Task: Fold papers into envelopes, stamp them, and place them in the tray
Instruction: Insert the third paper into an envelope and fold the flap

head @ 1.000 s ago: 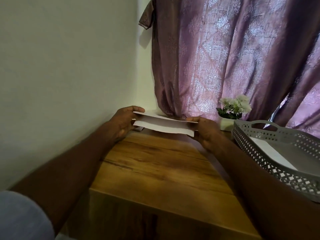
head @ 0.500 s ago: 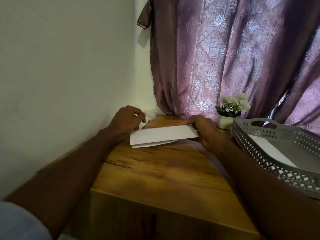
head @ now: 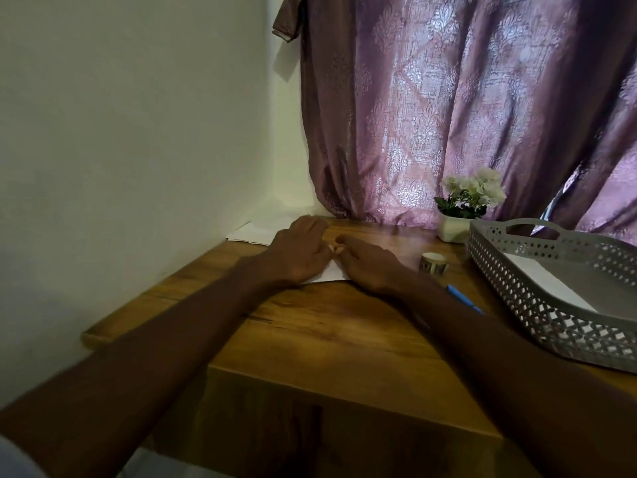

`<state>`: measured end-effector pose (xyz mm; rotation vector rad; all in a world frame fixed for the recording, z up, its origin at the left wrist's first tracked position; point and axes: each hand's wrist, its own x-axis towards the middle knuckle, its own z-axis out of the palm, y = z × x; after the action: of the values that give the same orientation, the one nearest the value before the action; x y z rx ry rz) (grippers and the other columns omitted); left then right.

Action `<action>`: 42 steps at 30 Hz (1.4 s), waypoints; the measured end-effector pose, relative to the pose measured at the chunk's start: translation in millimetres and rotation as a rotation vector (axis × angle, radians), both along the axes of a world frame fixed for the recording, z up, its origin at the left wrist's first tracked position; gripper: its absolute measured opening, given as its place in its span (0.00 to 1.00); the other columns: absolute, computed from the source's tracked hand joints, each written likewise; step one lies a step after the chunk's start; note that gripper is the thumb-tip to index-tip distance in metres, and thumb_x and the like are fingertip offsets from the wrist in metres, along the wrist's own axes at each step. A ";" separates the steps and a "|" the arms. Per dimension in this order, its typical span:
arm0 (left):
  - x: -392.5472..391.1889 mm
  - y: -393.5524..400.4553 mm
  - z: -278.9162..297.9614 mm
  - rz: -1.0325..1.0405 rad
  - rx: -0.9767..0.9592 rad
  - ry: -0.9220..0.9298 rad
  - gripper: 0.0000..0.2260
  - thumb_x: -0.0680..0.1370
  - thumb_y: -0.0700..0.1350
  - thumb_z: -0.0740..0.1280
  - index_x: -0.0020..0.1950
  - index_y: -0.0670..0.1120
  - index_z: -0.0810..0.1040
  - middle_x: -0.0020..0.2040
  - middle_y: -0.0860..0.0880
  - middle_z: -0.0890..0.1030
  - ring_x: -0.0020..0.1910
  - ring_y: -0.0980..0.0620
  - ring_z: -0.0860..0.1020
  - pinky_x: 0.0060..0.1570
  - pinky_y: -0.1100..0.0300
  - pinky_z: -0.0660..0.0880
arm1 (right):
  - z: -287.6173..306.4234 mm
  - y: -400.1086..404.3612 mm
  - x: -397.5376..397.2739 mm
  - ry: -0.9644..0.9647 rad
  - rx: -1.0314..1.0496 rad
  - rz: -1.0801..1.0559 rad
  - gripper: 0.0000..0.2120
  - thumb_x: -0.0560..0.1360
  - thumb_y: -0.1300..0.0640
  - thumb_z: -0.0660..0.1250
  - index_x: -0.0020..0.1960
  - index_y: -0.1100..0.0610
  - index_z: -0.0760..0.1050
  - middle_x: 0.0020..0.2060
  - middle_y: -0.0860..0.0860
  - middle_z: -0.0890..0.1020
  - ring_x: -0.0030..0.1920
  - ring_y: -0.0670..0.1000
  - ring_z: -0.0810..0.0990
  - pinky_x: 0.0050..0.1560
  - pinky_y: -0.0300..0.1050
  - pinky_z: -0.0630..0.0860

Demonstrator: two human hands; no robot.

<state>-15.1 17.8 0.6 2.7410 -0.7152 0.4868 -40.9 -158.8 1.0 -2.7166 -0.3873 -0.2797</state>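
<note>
On wooden surface [head: 337, 326]: folded paper [head: 332, 272] under left hand [head: 298, 251] and right hand [head: 370, 265], fingers flat, gripping nothing. Light, flimsy, slides easily; pinch at folded edge.

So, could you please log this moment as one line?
left hand: flat on folded paper | right hand: flat on it | tray: holds one sheet

Both forearms reach forward, left hand [head: 299, 254] and right hand [head: 370, 265] lying palm-down, fingertips nearly meeting.

Bare forearms; a pale, perhaps grey-blue sleeve [head: 13, 457] shows at the left shoulder.
</note>
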 end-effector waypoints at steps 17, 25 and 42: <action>-37.9 18.6 -0.1 0.110 0.198 0.310 0.27 0.87 0.59 0.45 0.85 0.51 0.51 0.85 0.49 0.49 0.84 0.47 0.51 0.81 0.43 0.51 | -1.1 -1.0 7.8 0.136 -0.239 -0.021 0.28 0.84 0.41 0.45 0.82 0.46 0.52 0.81 0.51 0.60 0.79 0.54 0.59 0.76 0.60 0.53; -58.3 31.5 -4.2 0.242 0.181 0.322 0.28 0.87 0.60 0.43 0.85 0.51 0.48 0.85 0.49 0.48 0.84 0.48 0.49 0.81 0.41 0.47 | -0.2 -2.5 4.9 0.141 -0.253 -0.009 0.28 0.85 0.42 0.44 0.83 0.48 0.51 0.82 0.50 0.57 0.81 0.52 0.56 0.77 0.59 0.51; -59.5 29.8 -9.2 0.327 0.171 0.302 0.29 0.86 0.61 0.42 0.85 0.51 0.48 0.85 0.49 0.48 0.84 0.48 0.48 0.80 0.38 0.45 | 2.4 29.0 -16.3 0.064 -0.124 0.233 0.25 0.86 0.44 0.47 0.82 0.48 0.56 0.81 0.47 0.59 0.81 0.50 0.56 0.80 0.54 0.52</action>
<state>-74.7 47.5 -8.6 3.0129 -0.2452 0.0685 -57.2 -129.9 3.4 -2.7570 -0.7174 -0.1063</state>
